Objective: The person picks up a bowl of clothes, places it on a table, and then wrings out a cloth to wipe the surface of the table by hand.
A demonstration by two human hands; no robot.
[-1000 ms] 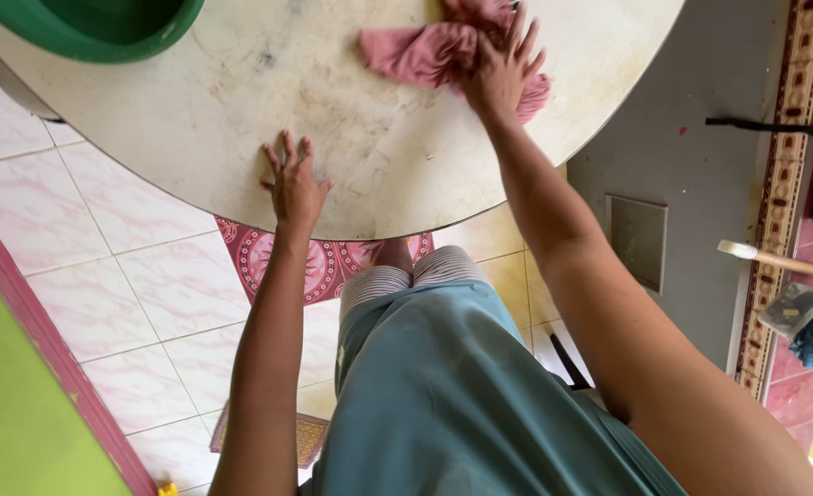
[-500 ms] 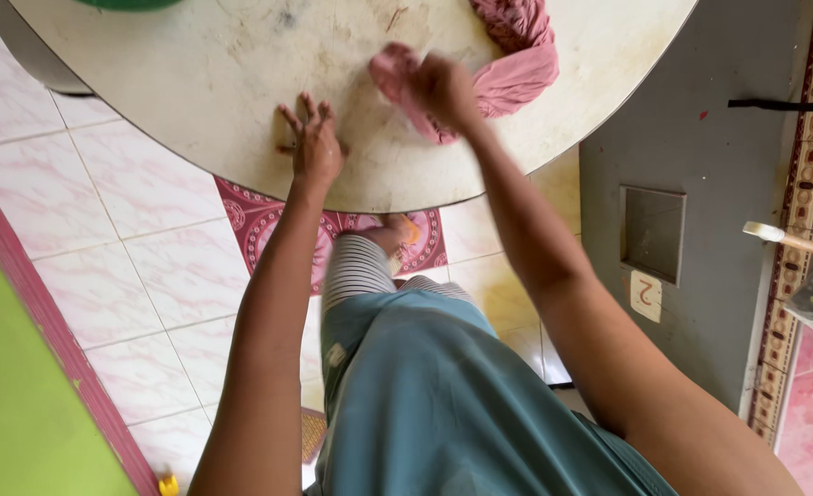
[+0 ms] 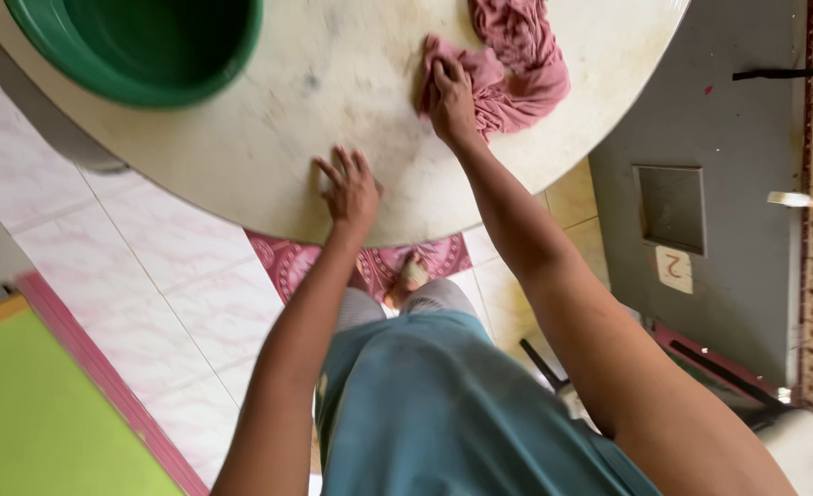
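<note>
A crumpled pink cloth (image 3: 521, 69) lies on a round, stained white table (image 3: 269, 138), toward its right side. My right hand (image 3: 449, 96) presses down on the cloth's left end, fingers closed over the fabric. My left hand (image 3: 349, 191) rests flat on the bare tabletop near the front edge, fingers spread, holding nothing. The two hands are about a hand's width apart.
A green plastic basin (image 3: 140, 46) stands on the table at the back left. Below are pink-white floor tiles (image 3: 177, 294), a patterned red mat (image 3: 287, 262) under the table edge, a grey panel (image 3: 728, 184) at right and a green surface (image 3: 48, 422) at lower left.
My right hand has drawn the cloth back across the table and now presses its left end. The view shifted, bringing the green basin back into sight. My left hand stays flat on the table.
</note>
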